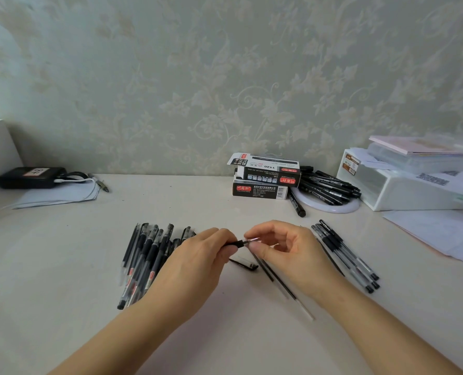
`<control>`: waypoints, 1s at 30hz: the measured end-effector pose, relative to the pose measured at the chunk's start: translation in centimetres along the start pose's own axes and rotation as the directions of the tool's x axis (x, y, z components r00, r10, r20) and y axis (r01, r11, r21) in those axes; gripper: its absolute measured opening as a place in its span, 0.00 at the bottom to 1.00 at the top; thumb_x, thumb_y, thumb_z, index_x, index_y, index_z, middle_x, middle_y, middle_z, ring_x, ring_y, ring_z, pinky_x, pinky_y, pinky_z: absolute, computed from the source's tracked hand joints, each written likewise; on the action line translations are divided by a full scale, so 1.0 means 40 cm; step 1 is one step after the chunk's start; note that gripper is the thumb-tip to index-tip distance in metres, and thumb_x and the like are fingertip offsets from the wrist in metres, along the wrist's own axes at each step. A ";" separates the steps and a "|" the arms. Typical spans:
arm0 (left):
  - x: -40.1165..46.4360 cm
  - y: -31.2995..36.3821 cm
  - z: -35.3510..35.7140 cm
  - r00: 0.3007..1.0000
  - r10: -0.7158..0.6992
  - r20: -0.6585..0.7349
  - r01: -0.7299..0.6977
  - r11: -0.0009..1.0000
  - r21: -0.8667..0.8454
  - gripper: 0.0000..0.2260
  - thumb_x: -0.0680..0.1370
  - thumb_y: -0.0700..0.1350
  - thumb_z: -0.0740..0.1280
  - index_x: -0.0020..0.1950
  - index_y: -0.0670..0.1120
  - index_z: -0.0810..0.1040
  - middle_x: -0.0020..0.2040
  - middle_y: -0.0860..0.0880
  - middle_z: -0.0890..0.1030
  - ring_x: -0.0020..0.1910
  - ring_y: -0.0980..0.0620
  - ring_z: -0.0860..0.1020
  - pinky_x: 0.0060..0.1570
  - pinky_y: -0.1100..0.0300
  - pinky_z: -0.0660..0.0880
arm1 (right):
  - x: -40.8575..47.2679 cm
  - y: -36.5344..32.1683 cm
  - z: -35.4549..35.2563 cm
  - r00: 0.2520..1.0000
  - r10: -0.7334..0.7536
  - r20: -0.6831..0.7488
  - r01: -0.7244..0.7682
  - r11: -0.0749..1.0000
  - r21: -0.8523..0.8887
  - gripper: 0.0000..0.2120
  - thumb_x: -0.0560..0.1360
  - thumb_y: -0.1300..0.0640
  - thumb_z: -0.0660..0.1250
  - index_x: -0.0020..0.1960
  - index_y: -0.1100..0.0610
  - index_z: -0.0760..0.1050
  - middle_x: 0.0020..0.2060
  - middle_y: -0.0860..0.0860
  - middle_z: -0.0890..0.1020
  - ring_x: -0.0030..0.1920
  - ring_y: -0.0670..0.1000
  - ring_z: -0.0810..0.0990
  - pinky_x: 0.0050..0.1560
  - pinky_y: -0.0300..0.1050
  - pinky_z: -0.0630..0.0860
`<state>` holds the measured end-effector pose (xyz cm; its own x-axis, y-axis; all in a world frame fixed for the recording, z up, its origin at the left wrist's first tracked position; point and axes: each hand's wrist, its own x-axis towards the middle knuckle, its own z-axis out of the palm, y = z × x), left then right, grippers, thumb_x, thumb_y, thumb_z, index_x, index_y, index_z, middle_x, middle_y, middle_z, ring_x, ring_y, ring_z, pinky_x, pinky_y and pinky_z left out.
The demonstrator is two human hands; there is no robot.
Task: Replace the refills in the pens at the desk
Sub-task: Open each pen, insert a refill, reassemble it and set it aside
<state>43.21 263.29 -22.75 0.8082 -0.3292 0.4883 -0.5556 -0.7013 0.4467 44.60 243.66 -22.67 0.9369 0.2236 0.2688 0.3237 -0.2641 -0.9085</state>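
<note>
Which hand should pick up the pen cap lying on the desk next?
Probably the right hand. Only its fingertips pinch the tip of the pen, and the cap lies just below them. The left hand is wrapped around the barrel, so it should keep steadying the pen.

Most of the pen (pixel 237 243) is hidden inside the left hand (pixel 198 263); only its black tip section shows. The pile of pens (pixel 146 255) is partly covered by that hand. Box print (pixel 263 175) is too small to be read. Papers (pixel 441 234) are cut off at the right edge.
</note>
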 end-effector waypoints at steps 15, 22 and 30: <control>-0.004 0.001 0.005 1.000 0.001 0.003 -0.001 1.000 0.001 0.07 0.81 0.50 0.59 0.53 0.52 0.75 0.44 0.57 0.77 0.41 0.55 0.75 0.41 0.52 0.74 | 0.000 0.006 0.013 0.998 0.048 -0.039 -0.049 0.998 -0.040 0.06 0.73 0.45 0.71 0.48 0.45 0.81 0.43 0.43 0.85 0.44 0.45 0.82 0.47 0.39 0.76; -0.003 -0.004 0.005 1.000 0.009 0.000 -0.009 1.000 0.004 0.06 0.81 0.50 0.59 0.52 0.52 0.75 0.43 0.57 0.76 0.41 0.55 0.74 0.41 0.53 0.73 | 0.005 0.007 0.003 0.999 0.053 0.004 -0.053 0.998 0.022 0.08 0.74 0.55 0.73 0.51 0.44 0.81 0.46 0.45 0.85 0.44 0.46 0.81 0.46 0.34 0.76; -0.005 -0.006 0.009 1.000 0.026 -0.007 -0.026 1.000 0.004 0.05 0.81 0.50 0.59 0.52 0.53 0.74 0.42 0.58 0.75 0.40 0.55 0.74 0.41 0.55 0.73 | 0.009 0.000 0.001 0.995 0.069 -0.077 -0.062 0.993 0.096 0.03 0.77 0.60 0.70 0.46 0.58 0.82 0.36 0.51 0.86 0.34 0.41 0.80 0.39 0.29 0.73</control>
<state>43.26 263.30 -23.20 0.7919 -0.3434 0.5049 -0.5759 -0.6951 0.4304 44.94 243.78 -22.58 0.9645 0.1317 0.2290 0.2509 -0.1857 -0.9500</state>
